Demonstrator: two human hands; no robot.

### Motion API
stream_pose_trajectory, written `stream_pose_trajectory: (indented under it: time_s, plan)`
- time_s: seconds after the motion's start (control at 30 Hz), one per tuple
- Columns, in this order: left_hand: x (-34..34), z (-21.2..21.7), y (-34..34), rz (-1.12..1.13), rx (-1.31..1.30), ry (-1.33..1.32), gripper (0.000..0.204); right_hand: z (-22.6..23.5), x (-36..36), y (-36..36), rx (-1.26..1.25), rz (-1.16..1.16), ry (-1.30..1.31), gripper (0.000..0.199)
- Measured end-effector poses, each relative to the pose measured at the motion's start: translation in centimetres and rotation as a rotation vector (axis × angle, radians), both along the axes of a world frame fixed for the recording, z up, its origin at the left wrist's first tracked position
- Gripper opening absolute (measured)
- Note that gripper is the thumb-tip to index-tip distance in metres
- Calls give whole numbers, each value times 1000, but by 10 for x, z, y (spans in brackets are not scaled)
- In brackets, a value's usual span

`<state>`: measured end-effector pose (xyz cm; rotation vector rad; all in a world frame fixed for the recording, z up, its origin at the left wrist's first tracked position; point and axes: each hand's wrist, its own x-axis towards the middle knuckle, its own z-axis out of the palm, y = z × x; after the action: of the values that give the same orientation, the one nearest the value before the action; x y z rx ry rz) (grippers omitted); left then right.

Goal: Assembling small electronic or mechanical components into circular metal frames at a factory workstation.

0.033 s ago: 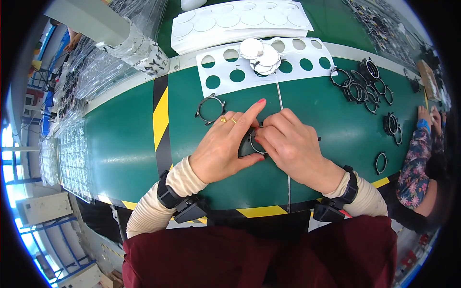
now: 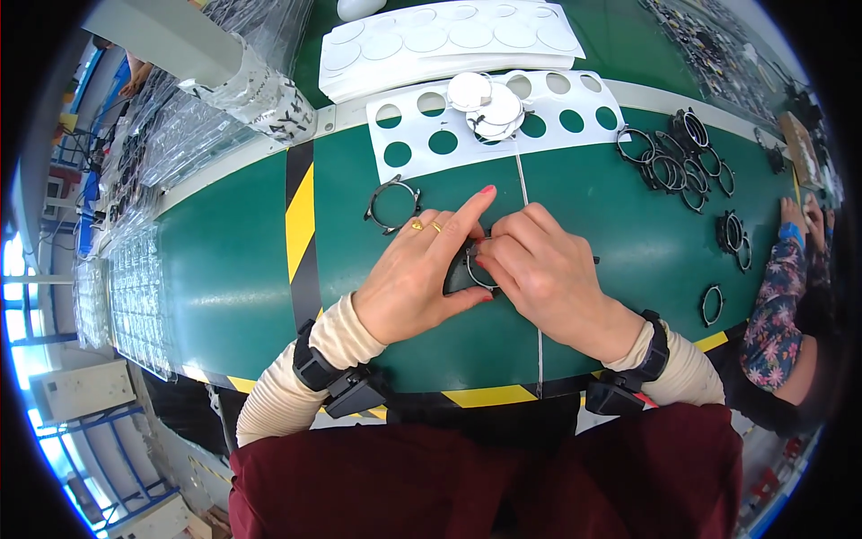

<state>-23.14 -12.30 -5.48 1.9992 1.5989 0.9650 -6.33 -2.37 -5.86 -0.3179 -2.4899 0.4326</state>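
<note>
Between my hands, close to the green table top, is a black ring (image 2: 470,269) with a thin pale edge, mostly covered by fingers. My left hand (image 2: 417,274) curls round its left side, thumb low and index finger stretched out past it. With bent fingers and thumb, my right hand (image 2: 552,283) pinches the ring's right part; whatever small piece may lie under those fingertips is hidden. Just beyond my left hand, a larger-looking black ring with small side tabs (image 2: 393,205) lies flat on the table.
Beyond my hands lies a white sheet with round holes (image 2: 409,135), white discs (image 2: 495,110) piled on it. Behind is a stack of white die-cut sheets (image 2: 449,61). Several black rings (image 2: 687,162) lie at right, near a co-worker's arm (image 2: 774,301). A wrapped post (image 2: 269,108) stands at left.
</note>
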Motion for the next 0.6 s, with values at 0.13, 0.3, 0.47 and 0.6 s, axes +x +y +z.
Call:
stream_pose_trajectory:
  time_s: [0.13, 0.3, 0.47, 0.6]
  plan:
    - [4, 6, 0, 12, -1, 91, 103, 1, -1, -2, -2, -16, -3, 18]
    - [3, 5, 0, 2, -25, 44, 104, 2, 0, 0, -34, 26, 4, 17]
    - [1, 5, -2, -28, -35, 17, 106, 2, -1, 1, -56, 67, 18, 17]
    - [-1, 4, -3, -26, -39, 19, 107, 1, -3, -3, -53, 46, 6, 16]
